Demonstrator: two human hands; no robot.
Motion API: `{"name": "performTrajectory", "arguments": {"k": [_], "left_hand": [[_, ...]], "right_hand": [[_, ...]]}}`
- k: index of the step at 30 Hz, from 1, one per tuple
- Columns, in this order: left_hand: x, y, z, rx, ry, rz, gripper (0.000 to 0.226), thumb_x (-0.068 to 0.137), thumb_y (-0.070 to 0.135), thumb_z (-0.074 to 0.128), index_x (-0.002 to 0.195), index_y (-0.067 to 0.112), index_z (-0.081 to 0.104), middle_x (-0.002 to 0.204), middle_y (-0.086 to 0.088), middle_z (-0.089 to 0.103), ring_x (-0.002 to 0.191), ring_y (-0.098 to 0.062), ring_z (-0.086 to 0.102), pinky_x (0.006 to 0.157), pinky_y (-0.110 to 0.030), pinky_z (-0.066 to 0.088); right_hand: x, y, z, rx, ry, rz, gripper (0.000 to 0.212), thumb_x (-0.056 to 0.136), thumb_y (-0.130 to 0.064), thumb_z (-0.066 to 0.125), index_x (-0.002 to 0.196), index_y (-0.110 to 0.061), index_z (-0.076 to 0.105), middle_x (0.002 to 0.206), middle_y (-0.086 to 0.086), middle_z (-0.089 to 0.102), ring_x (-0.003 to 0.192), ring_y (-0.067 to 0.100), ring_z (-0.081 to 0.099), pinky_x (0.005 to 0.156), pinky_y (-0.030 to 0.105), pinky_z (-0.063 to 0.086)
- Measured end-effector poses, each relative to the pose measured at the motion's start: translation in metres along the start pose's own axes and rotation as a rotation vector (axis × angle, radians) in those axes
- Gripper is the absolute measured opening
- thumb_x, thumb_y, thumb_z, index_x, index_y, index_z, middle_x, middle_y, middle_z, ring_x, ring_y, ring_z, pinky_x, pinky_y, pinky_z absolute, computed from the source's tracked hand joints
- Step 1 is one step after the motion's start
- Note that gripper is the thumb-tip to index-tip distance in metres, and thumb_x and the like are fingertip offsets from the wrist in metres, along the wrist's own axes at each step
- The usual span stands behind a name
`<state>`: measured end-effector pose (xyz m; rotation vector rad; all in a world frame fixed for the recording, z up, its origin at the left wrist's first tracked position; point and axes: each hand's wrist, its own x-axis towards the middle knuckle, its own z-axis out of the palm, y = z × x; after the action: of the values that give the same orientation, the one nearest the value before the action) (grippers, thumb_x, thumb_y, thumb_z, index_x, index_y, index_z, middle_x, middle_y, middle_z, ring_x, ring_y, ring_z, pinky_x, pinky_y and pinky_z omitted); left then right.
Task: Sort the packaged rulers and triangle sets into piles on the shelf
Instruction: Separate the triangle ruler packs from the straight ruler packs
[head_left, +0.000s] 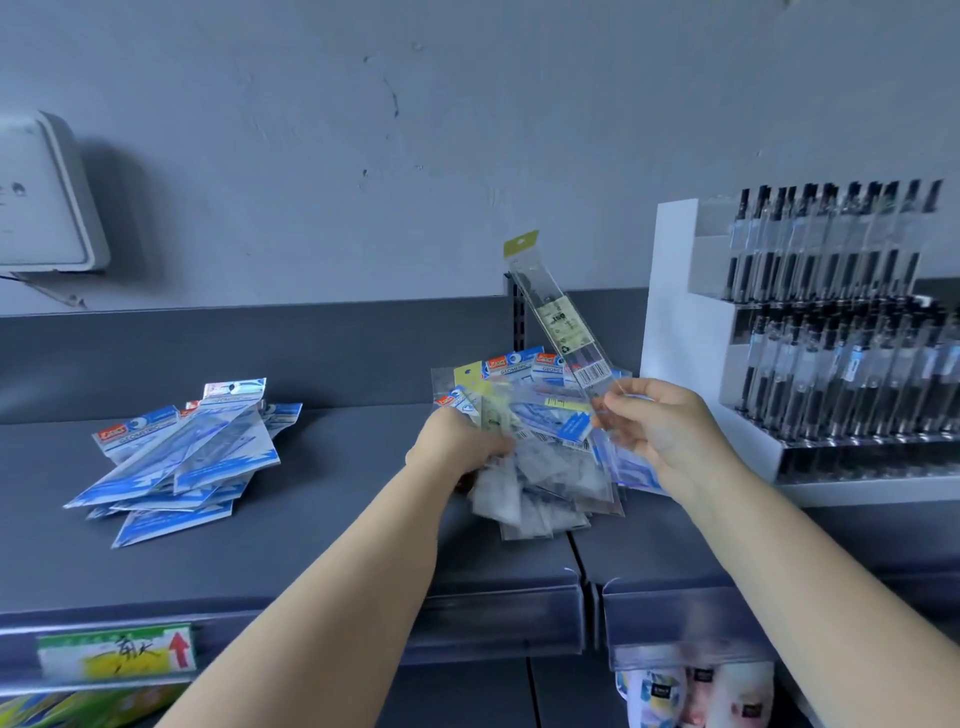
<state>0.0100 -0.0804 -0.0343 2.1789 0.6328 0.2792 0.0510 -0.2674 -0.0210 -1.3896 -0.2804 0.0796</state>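
hands (457, 441): 2 | packet piles (176, 462): 2 | raised ruler packet (563, 322): 1 | pen rack (779, 457): 1

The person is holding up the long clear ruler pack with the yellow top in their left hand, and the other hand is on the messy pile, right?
Not quite. The head view shows the right hand pinching the long clear ruler pack with the yellow top by its lower end. It is the left hand that is on the messy pile of blue and clear packets.

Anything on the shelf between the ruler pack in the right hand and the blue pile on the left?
Only the left forearm crosses that path; the grey shelf surface there looks bare.
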Motion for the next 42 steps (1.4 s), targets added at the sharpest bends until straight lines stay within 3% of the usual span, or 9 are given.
{"name": "performTrajectory", "arguments": {"k": [2, 4, 7, 12, 18, 21, 28, 33, 42], "left_hand": [[-0.003, -0.001, -0.008, -0.251, 0.006, 0.022, 0.023, 0.075, 0.025, 0.076, 0.072, 0.009, 0.06, 0.07, -0.008, 0.057, 0.058, -0.021, 0.05, 0.058, -0.029, 0.044], [-0.008, -0.003, -0.017, -0.482, 0.003, 0.022, 0.022, 0.079, 0.021, 0.075, 0.068, 0.008, 0.061, 0.07, -0.011, 0.061, 0.058, -0.022, 0.054, 0.062, -0.033, 0.052], [-0.015, -0.004, -0.031, -0.705, 0.0, 0.068, 0.019, 0.086, 0.017, 0.067, 0.071, 0.011, 0.057, 0.062, -0.003, 0.065, 0.049, -0.016, 0.06, 0.046, -0.021, 0.044], [-0.022, -0.014, -0.061, -0.817, 0.013, 0.099, 0.011, 0.094, 0.015, 0.053, 0.083, 0.013, 0.054, 0.056, 0.004, 0.068, 0.038, -0.009, 0.06, 0.044, -0.02, 0.034], [-0.025, -0.039, -0.102, -1.036, -0.098, 0.008, 0.016, 0.095, 0.001, 0.037, 0.094, 0.009, 0.051, 0.067, -0.011, 0.068, 0.043, -0.019, 0.06, 0.046, -0.027, 0.054], [-0.02, -0.059, -0.126, -1.078, -0.088, -0.017, 0.02, 0.098, 0.007, 0.033, 0.097, 0.014, 0.051, 0.072, -0.012, 0.065, 0.043, -0.017, 0.052, 0.045, -0.025, 0.052], [-0.011, -0.113, -0.206, -1.123, -0.182, -0.045, 0.036, 0.102, 0.033, 0.029, 0.107, 0.012, 0.058, 0.067, -0.007, 0.064, 0.046, -0.015, 0.049, 0.044, -0.019, 0.041], [-0.008, -0.157, -0.266, -1.037, -0.154, -0.027, 0.042, 0.1, 0.034, 0.028, 0.108, 0.012, 0.063, 0.079, -0.004, 0.063, 0.053, -0.016, 0.051, 0.049, -0.022, 0.043], [-0.011, -0.231, -0.358, -1.03, -0.113, -0.056, 0.011, 0.092, 0.02, 0.054, 0.082, 0.015, 0.055, 0.059, 0.003, 0.046, 0.049, -0.01, 0.039, 0.044, -0.02, 0.033]], "right_hand": [[-0.001, -0.003, 0.003, 0.022, -0.027, 0.009, 0.016, 0.088, 0.007, 0.055, 0.082, -0.008, 0.057, 0.077, 0.008, 0.065, 0.048, 0.006, 0.065, 0.046, 0.015, 0.049], [-0.002, -0.006, 0.009, 0.062, -0.068, 0.024, 0.021, 0.089, 0.012, 0.05, 0.081, -0.007, 0.055, 0.078, 0.008, 0.064, 0.048, 0.006, 0.065, 0.045, 0.016, 0.05], [-0.007, -0.011, 0.027, 0.1, -0.13, 0.061, 0.026, 0.09, 0.014, 0.043, 0.083, -0.008, 0.054, 0.075, 0.005, 0.061, 0.047, 0.007, 0.065, 0.042, 0.016, 0.047], [-0.012, -0.01, 0.064, 0.218, -0.149, 0.166, 0.027, 0.085, 0.012, 0.035, 0.087, -0.009, 0.052, 0.069, 0.006, 0.053, 0.036, 0.011, 0.053, 0.035, 0.015, 0.035], [-0.018, -0.004, 0.121, 0.332, -0.182, 0.274, 0.026, 0.081, -0.002, 0.028, 0.077, -0.007, 0.052, 0.054, 0.001, 0.039, 0.027, 0.008, 0.024, 0.033, 0.014, 0.021], [-0.023, -0.004, 0.153, 0.336, -0.182, 0.282, 0.027, 0.087, -0.011, 0.029, 0.075, -0.007, 0.053, 0.04, -0.003, 0.034, 0.024, 0.007, 0.017, 0.035, 0.013, 0.013], [-0.034, -0.001, 0.237, 0.18, -0.25, 0.233, 0.034, 0.086, -0.044, 0.058, 0.076, -0.012, 0.05, 0.048, -0.004, 0.027, 0.029, 0.006, 0.015, 0.039, 0.02, 0.01], [-0.048, 0.002, 0.301, 0.164, -0.319, 0.184, 0.026, 0.084, -0.034, 0.063, 0.08, -0.012, 0.05, 0.049, -0.004, 0.028, 0.03, 0.006, 0.016, 0.038, 0.019, 0.012], [-0.088, 0.012, 0.421, 0.137, -0.463, 0.219, 0.023, 0.093, -0.022, 0.044, 0.079, -0.009, 0.056, 0.055, 0.002, 0.053, 0.036, 0.011, 0.037, 0.037, 0.017, 0.029]]}}
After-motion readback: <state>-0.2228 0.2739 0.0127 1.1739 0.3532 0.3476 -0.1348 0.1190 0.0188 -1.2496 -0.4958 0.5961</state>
